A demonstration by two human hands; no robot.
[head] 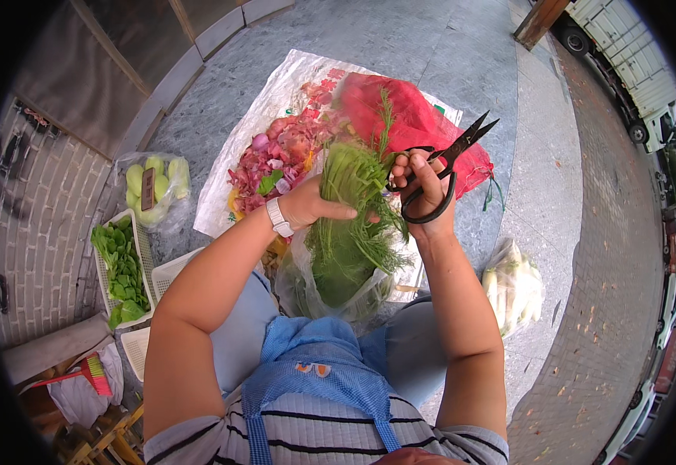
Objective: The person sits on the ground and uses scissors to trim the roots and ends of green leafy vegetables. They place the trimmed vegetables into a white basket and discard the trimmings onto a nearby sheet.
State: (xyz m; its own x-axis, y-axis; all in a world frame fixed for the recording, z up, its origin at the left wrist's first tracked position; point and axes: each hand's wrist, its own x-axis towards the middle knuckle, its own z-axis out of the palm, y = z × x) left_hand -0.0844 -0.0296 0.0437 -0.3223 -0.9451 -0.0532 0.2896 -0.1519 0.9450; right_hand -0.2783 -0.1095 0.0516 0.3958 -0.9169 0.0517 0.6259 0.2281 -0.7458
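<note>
A bunch of feathery green herb, dill or fennel fronds (349,180), is gripped in my left hand (309,203), stems up and leaves hanging. Black-handled scissors (457,151) hang on the fingers of my right hand (422,174), their blades pointing away to the upper right. The fingertips of that hand pinch at the edge of the bunch, by one thin frond (385,122). Beneath the bunch, a clear plastic bag (306,279) between my knees holds more of the greens. Onion skins and small red onions or shallots (280,151) lie heaped just beyond my left hand.
A white woven sack (222,186) lies under the onions, with a red mesh bag (396,104) at its far side. To the left are a basket of leafy greens (122,267) and bagged pale green gourds (155,186). Bagged white radishes (512,285) stand at right.
</note>
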